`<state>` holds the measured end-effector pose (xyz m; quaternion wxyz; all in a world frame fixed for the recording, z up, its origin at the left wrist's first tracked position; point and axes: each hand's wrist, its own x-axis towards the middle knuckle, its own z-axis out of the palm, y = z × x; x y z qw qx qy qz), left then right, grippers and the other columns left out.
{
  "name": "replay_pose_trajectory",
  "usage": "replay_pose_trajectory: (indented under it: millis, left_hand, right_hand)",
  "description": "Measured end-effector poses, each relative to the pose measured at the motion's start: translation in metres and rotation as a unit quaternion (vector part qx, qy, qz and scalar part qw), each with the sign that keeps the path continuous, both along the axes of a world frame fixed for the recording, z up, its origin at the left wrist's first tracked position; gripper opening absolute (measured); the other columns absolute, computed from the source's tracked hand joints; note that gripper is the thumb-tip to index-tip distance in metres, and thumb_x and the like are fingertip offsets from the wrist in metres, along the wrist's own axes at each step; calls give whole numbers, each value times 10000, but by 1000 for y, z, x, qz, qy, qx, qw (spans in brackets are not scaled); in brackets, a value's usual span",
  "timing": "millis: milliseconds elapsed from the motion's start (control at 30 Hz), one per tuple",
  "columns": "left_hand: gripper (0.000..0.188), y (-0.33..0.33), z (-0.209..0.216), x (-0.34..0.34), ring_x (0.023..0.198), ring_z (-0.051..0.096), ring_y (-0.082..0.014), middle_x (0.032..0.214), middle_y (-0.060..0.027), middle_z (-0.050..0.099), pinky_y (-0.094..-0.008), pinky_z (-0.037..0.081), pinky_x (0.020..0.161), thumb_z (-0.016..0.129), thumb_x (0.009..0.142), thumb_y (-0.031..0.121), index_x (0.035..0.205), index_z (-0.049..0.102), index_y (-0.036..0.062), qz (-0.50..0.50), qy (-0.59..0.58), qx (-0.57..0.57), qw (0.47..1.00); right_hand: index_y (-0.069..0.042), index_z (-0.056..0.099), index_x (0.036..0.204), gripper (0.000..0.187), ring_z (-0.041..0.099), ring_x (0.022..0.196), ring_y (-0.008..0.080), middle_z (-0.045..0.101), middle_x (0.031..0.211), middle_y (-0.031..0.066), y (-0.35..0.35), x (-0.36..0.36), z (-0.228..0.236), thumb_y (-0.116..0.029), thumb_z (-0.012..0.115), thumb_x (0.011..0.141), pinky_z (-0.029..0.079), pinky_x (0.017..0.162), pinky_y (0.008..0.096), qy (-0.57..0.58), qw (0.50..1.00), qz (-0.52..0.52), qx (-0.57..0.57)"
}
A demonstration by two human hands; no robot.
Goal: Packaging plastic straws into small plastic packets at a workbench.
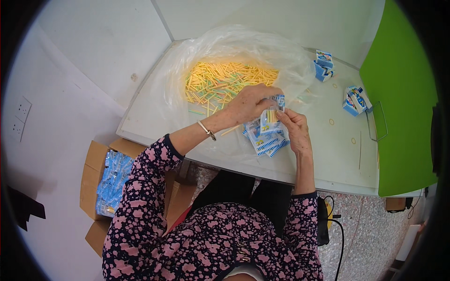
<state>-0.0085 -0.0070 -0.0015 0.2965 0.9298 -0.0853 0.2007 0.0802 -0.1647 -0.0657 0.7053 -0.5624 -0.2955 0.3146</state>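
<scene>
A small clear plastic packet [271,119] with blue-and-white striped ends and yellow sticks showing inside is held upright between my hands. My right hand [297,129] pinches its right side, thumb on the front. My left hand [251,104], a bracelet on its wrist, is closed at the packet's top edge; its fingertips are partly hidden. Just below lie several flat packets [267,143] of the same kind, overlapping on the table. Behind my left hand is a heap of thin yellow sticks [229,77], a few of them green or pinkish, in a large clear plastic bag [178,61].
Blue-and-white packets [323,65] stand at the table's far right, and others [356,100] sit by a wire frame [377,122] beside the green panel [398,103]. Rubber bands lie on the white table [328,164]. An open cardboard box [91,180] of packets stands below left.
</scene>
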Motion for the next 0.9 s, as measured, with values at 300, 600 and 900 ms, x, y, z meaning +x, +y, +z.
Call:
replay_pose_trajectory:
  millis: [300, 600, 900]
  left_hand:
    - [390, 6, -14, 12, 905, 580, -138, 995, -87, 599, -271, 470, 789, 628, 789, 96, 1144, 473, 48, -26, 93, -322, 942]
    - [445, 1, -14, 11, 910, 560, -143, 1052, -107, 560, -272, 464, 769, 621, 794, 87, 1191, 425, 44, -38, 79, -127, 988]
    - [408, 32, -41, -6, 828, 574, -118, 902, -74, 584, -261, 476, 746, 622, 803, 95, 1161, 448, 6, 49, 157, -204, 965]
  right_hand:
    - [4, 636, 991, 240, 560, 754, 60, 648, 840, 24, -8, 5, 6, -169, 629, 825, 426, 714, 201, -2, 998, 41, -42]
    - [12, 637, 982, 228, 574, 710, 71, 657, 840, 47, -18, 7, -4, -138, 631, 810, 439, 678, 203, 8, 998, 39, -40]
    - [5, 633, 951, 267, 580, 764, 132, 642, 836, 52, -77, 58, -9, -204, 644, 785, 437, 687, 266, -280, 890, -119, -338]
